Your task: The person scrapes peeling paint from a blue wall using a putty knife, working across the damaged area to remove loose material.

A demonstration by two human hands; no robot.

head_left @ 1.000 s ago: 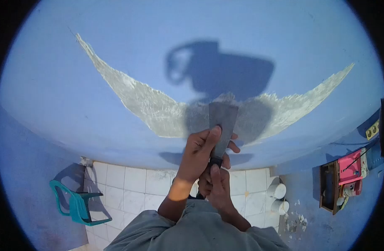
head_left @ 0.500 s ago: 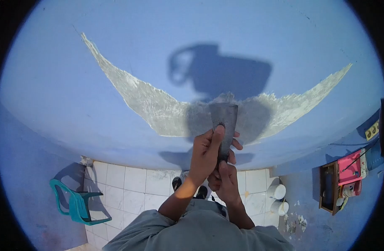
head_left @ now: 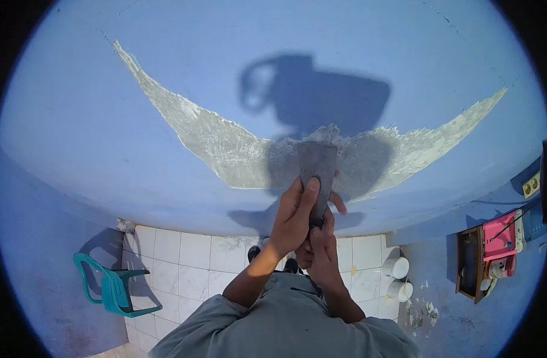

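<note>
A grey, flat-bladed scraper (head_left: 319,160) is held upright in front of the blue wall (head_left: 184,53), its wide edge over a scraped grey patch (head_left: 226,152). My left hand (head_left: 294,215) is closed on the scraper, with the thumb lying on the blade. Lower down, my right hand (head_left: 322,247) is closed around the handle, which it mostly hides. Some fingers show to the right of the blade. Whether the blade's edge touches the wall I cannot tell.
A green plastic chair (head_left: 115,292) stands at the lower left. White buckets (head_left: 396,267) are on the tiled floor (head_left: 193,253) at the right. A wooden shelf (head_left: 469,262), a pink item (head_left: 500,235) and a socket strip (head_left: 531,185) are along the right wall.
The blade faces the camera a little more squarely, and the fingers to its right have shifted slightly. The view has moved a little. Both hands keep their hold.
</note>
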